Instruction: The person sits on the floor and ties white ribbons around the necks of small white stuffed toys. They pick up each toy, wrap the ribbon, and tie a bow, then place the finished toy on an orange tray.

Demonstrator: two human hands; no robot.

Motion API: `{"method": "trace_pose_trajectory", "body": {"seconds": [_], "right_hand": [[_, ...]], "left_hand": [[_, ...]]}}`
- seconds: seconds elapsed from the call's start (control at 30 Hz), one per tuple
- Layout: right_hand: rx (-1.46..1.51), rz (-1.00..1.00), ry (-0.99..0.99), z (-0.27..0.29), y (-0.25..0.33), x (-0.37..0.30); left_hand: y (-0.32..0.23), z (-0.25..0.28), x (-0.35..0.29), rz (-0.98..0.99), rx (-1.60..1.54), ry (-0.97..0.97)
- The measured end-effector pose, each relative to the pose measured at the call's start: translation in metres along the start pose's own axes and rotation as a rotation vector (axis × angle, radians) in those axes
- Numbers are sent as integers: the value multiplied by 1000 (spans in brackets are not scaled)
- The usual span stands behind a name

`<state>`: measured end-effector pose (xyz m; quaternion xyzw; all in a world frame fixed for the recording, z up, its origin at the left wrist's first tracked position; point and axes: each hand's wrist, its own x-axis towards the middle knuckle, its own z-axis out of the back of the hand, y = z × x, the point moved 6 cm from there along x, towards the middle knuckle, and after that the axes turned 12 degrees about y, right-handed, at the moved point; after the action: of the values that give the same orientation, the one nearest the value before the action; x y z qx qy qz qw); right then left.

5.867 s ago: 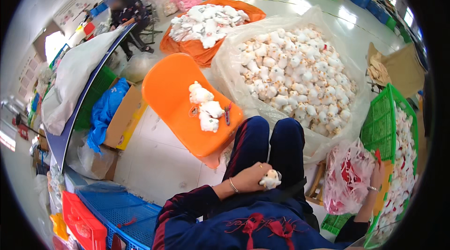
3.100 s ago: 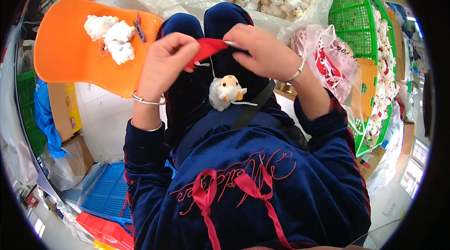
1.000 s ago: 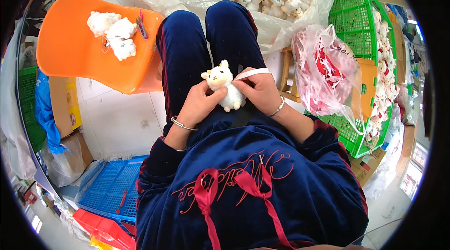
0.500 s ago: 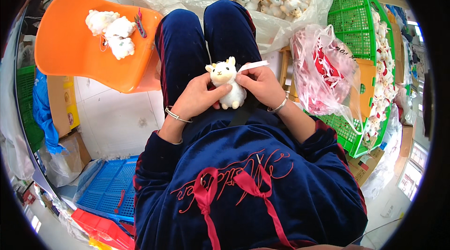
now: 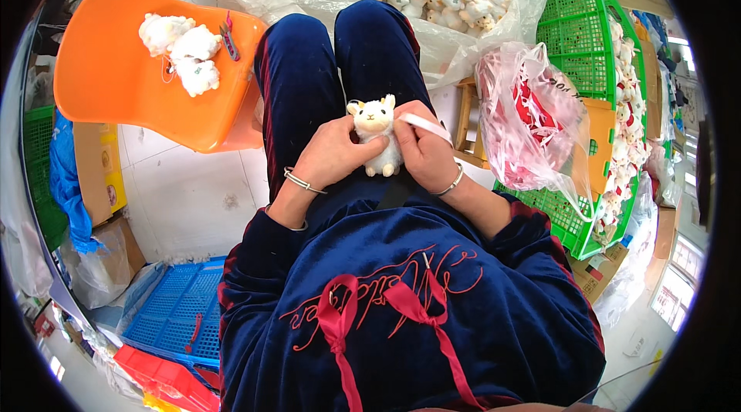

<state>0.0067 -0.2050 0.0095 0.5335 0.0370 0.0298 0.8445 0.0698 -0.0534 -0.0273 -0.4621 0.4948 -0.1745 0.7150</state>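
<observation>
A small white plush animal (image 5: 376, 120) with little ears and a cream muzzle sits upright over my lap, facing me. My left hand (image 5: 337, 152) is closed round its side, the thumb pressed across its front. At its other side, my right hand (image 5: 427, 151) pinches a white ribbon (image 5: 427, 126) near the toy's neck; the ribbon's loose end sticks out past the knuckles. The fingertips of my right hand are partly hidden, and whether they also press on the plush cannot be made out.
An orange chair (image 5: 100, 57) at left bears several white plush toys (image 5: 193, 53) and small thread snips (image 5: 229, 40). Ahead lies a big clear bag (image 5: 309, 6) of plush toys. At right are a plastic bag (image 5: 509, 134) with red and white ribbons and a green crate (image 5: 571, 26).
The plush toy has shifted slightly to the right and turned more squarely toward me. My right hand has closed in beside its neck, and the ribbon end now slopes down to the right.
</observation>
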Motion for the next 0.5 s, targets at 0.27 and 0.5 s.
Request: {"method": "trace_pose_trajectory", "body": {"seconds": [0.27, 0.5], "right_hand": [[-154, -58, 101, -2, 7, -2], [-106, -131, 148, -10, 2, -2]], "left_hand": [[-1, 8, -4, -105, 128, 153], [-5, 19, -13, -185, 260, 215]]}}
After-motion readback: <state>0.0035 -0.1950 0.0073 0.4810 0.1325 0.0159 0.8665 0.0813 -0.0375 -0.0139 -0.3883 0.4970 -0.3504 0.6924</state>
